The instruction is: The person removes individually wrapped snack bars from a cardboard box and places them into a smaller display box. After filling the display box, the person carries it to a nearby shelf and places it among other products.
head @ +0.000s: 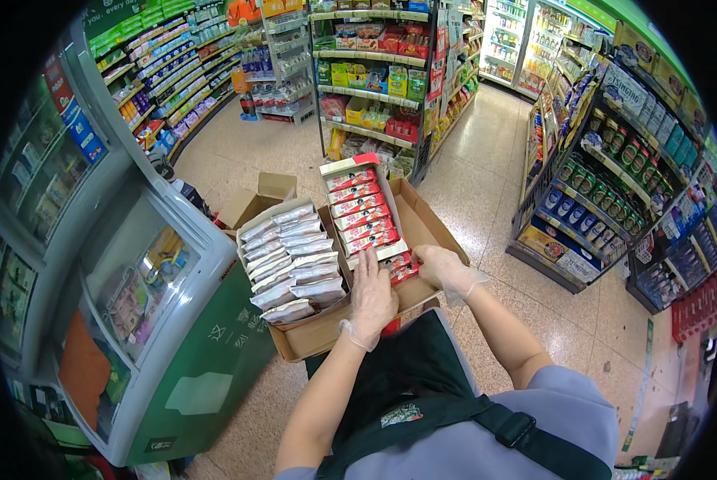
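My left hand, in a clear plastic glove, lies with its fingers over the near end of a white-and-red display box. A row of red-and-white wrapped snack packets fills that box. My right hand, gloved too, pinches the right end of red packets just below the box; its fingertips are partly hidden. Left of my left hand stands an open carton with two rows of silvery-white sachets. All of this rests in a shallow brown cardboard tray.
A green-sided glass-top freezer stands close on the left. Another open cardboard box sits behind the carton. Ahead is a snack shelf; to the right stands a rack of drink cans. Speckled tile floor runs between them.
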The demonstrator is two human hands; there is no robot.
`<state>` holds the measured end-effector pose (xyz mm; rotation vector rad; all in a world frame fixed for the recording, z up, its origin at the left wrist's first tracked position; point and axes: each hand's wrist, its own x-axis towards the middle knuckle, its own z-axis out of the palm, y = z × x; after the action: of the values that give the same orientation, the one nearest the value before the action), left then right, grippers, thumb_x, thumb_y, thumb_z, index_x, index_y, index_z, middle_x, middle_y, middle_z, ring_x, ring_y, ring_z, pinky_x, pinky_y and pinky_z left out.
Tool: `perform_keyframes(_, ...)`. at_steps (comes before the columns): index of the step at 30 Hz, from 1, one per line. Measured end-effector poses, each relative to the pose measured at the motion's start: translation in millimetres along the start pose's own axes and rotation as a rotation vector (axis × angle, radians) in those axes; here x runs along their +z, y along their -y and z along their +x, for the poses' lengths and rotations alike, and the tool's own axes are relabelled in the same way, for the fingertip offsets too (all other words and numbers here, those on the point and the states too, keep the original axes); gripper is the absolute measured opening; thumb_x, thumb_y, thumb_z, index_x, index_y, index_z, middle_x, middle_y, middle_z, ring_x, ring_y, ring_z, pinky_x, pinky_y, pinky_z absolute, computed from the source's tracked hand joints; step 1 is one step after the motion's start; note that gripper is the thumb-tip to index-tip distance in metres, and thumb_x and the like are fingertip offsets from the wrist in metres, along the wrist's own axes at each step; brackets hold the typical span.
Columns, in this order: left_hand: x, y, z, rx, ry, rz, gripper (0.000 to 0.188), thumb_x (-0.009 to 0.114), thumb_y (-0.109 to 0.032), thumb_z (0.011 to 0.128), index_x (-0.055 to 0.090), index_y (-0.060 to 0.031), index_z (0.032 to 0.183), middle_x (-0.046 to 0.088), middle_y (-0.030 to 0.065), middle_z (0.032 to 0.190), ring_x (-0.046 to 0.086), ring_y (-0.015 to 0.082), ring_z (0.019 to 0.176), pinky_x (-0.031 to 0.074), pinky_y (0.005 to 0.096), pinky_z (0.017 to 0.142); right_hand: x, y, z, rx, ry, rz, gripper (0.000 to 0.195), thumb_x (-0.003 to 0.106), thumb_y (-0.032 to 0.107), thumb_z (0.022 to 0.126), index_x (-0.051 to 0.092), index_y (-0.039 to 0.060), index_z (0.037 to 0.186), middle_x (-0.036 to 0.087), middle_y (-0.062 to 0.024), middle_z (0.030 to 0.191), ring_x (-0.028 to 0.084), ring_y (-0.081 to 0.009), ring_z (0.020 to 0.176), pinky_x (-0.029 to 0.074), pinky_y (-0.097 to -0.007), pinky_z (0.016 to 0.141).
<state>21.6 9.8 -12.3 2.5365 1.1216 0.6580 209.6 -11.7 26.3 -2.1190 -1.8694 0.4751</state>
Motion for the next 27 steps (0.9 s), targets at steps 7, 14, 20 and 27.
perform_keyframes(7,3,2,0,0.037,0.003,0.069,0.041,0.057,-0.009,0.084,0.063,0.0121,0.118,0.026,0.0363,0.152,0.026,0.0520,0.141,0.025,0.0542,0.117,5,-3,1,-0.010,0.093,-0.133,0.018,0.065,0.017,0.080,0.065,0.0069,0.095,0.070,-0.0191,0.101,0.066,-0.0344,0.101,0.052,-0.0433,0.085)
perform_keyframes(14,8,7,-4,0.062,-0.071,0.092,0.033,0.055,-0.011,0.090,0.068,0.0146,0.106,0.028,0.0367,0.151,0.027,0.0531,0.140,0.026,0.0544,0.117,4,18,-8,-0.105,0.202,-0.235,0.032,0.074,0.024,0.075,0.068,0.0029,0.098,0.071,-0.0191,0.101,0.069,-0.0331,0.098,0.054,-0.0433,0.084)
perform_keyframes(20,4,-1,0,0.082,-0.026,0.084,0.031,0.056,-0.010,0.090,0.069,0.0130,0.105,0.028,0.0369,0.151,0.027,0.0530,0.140,0.025,0.0535,0.117,15,9,11,-0.122,0.334,-0.400,0.034,0.074,0.019,0.071,0.069,0.0039,0.101,0.071,-0.0187,0.101,0.068,-0.0317,0.100,0.054,-0.0408,0.085)
perform_keyframes(27,0,1,-2,0.048,-0.022,0.083,0.033,0.055,-0.010,0.090,0.068,0.0085,0.114,0.029,0.0366,0.150,0.028,0.0525,0.140,0.025,0.0525,0.118,-56,5,-7,-0.110,0.315,-0.058,0.034,0.073,0.023,0.075,0.069,0.0083,0.105,0.070,-0.0123,0.093,0.067,-0.0239,0.089,0.052,-0.0338,0.078)
